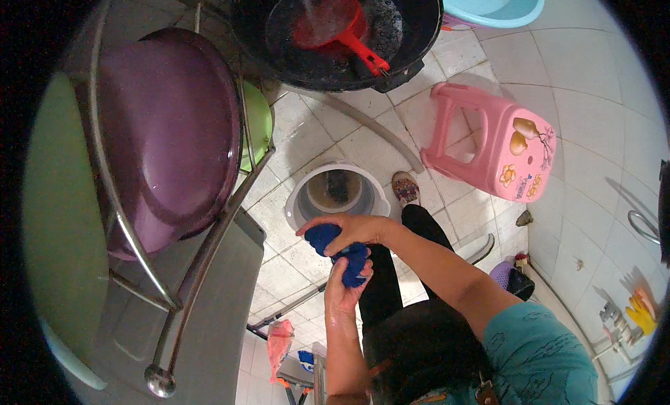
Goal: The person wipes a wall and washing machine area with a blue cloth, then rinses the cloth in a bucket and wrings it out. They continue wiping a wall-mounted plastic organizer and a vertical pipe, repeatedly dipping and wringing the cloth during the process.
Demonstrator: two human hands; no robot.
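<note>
Both my hands hold a bunched dark blue cloth (349, 259) near a grey-white plastic bucket (379, 195). My left hand (345, 284) grips the lower part of the cloth from below, fingers curled around it. The upper part is held by my right hand (356, 232), whose fingers lie over the bunch by the bucket's near rim. Murky liquid with something dark is visible inside the bucket. Beyond it, water runs into a red plastic dipper (335, 25) that rests in a large black basin (419, 65) holding water.
A pink plastic stool (487, 138) is at the right, with a grey hose (366, 123) across the tiled floor. A metal rack (196, 258) with a purple basin (172, 127) is at the left. A light blue basin (492, 18) is at the top right.
</note>
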